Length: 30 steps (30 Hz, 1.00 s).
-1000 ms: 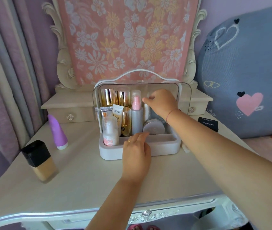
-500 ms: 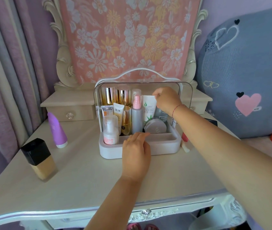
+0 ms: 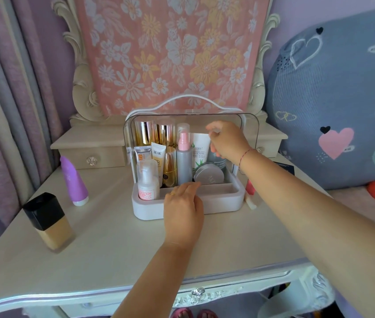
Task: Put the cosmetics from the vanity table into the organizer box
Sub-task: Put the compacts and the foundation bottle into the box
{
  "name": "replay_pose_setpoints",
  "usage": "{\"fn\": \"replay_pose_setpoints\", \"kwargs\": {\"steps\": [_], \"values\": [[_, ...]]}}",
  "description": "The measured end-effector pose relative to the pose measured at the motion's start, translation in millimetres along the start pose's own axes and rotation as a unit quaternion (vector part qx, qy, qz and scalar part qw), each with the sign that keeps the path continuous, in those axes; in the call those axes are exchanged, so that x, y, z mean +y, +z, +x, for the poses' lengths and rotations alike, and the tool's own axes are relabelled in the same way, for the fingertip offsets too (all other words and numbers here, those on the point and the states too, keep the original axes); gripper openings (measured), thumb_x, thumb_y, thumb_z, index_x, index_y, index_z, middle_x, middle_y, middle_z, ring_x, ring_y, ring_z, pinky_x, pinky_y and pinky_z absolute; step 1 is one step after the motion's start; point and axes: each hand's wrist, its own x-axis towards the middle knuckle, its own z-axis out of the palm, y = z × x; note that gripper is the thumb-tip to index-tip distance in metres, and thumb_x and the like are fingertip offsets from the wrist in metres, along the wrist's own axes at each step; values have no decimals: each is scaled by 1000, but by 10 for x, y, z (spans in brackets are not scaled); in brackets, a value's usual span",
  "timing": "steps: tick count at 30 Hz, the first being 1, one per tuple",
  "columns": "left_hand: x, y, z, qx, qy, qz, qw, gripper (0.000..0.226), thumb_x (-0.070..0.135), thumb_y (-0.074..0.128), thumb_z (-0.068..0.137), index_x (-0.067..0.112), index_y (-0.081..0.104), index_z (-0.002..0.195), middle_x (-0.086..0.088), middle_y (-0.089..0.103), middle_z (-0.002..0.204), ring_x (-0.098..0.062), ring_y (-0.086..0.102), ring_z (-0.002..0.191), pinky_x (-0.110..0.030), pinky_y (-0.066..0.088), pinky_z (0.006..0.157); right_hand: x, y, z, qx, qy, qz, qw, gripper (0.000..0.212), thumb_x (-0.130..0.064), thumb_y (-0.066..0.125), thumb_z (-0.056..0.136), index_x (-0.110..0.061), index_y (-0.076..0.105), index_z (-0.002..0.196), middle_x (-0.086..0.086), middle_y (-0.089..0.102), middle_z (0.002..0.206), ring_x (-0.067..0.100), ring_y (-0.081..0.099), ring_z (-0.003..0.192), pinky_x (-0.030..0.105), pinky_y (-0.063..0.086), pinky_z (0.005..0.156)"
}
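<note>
Aloe tube (image 3: 201,148) now in org. box (image 3: 224,201)

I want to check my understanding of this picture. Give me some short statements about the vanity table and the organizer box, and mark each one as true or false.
1. The purple tube stands on the vanity table, to the left of the organizer box in the view. True.
2. The foundation bottle with the black cap is inside the organizer box. False: it stands on the vanity table, near the left front.
3. The left hand rests on the front rim of the organizer box. True.
4. The clear lid is closed. False: it is raised, and the box is open.
5. The spray bottle with the pink top stands upright in the box. True.
</note>
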Motion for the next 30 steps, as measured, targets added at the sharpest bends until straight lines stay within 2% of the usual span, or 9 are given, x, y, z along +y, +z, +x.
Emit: {"fn": "replay_pose_setpoints", "kwargs": {"steps": [3, 6, 9, 12, 15, 19, 24, 26, 30], "values": [[38, 63, 27, -20, -19, 91, 996, 27, 6, 50, 83, 7, 66, 105, -6, 72, 98, -28, 63, 89, -37, 43, 77, -16, -47, -173, 21, -17, 4, 1000, 34, -10, 37, 97, -16, 53, 126, 5, 57, 79, 5, 49, 40, 15, 38, 39], [61, 116, 100, -70, -58, 134, 987, 30, 19, 38, 91, 15, 59, 112, -1, 69, 105, -22, 58, 99, -35, 35, 85, 110, -65, -557, 56, -68, 11, 996, 30, -9, 40, 94, -20, 59, 115, 3, 60, 68, 11, 49, 47, 28, 47, 57], [72, 140, 170, -109, -78, 153, 979, 32, 19, 35, 89, 16, 53, 117, -5, 68, 102, -23, 56, 102, -35, 33, 86, 365, -52, -1041, 71, -86, 11, 994, 24, -9, 47, 93, -22, 66, 101, -5, 59, 61, 8, 50, 48, 30, 47, 60], [102, 128, 232, -137, -102, 151, 974, 29, 14, 39, 85, 12, 52, 111, -10, 67, 97, -27, 53, 102, -36, 36, 84, 668, -76, -1299, 103, -53, 4, 993, 23, -3, 52, 90, -17, 69, 95, -10, 61, 67, 18, 60, 60, 34, 50, 67], [120, 128, 297, -156, -126, 115, 973, 30, 9, 41, 82, 11, 51, 110, -14, 65, 104, -31, 50, 105, -37, 40, 83, 893, -114, -1351, 133, 1, 19, 991, 21, -1, 52, 88, -13, 70, 90, -5, 65, 77, 23, 63, 74, 37, 51, 75], [154, 139, 367, -205, -125, 70, 968, 48, 8, 39, 85, 22, 45, 131, -10, 66, 109, -31, 55, 100, -36, 44, 82, 1055, -82, -1432, 154, 28, 68, 985, 22, -3, 53, 88, -17, 68, 82, -6, 68, 80, 19, 61, 75, 29, 47, 71], [163, 147, 314, -166, -105, 77, 978, 44, 7, 39, 84, 21, 51, 125, -9, 67, 91, -29, 56, 87, -33, 41, 72, 1135, -79, -1432, 169, 37, 93, 980, 26, -2, 51, 87, -21, 66, 78, -9, 66, 74, 20, 60, 71, 19, 44, 64], [164, 153, 296, -147, -109, 70, 981, 45, 6, 40, 83, 20, 53, 124, -10, 67, 90, -29, 56, 86, -34, 41, 72, 1153, -75, -1421, 169, 43, 96, 980, 24, -3, 51, 87, -20, 66, 79, -10, 66, 75, 21, 61, 71, 22, 45, 65], [155, 144, 265, -120, -108, 51, 985, 49, 5, 42, 82, 18, 52, 129, -11, 69, 100, -29, 57, 94, -36, 44, 79, 1182, -75, -1411, 171, 46, 101, 979, 23, -4, 51, 88, -20, 66, 80, -7, 67, 75, 24, 62, 72, 31, 48, 68]]}}
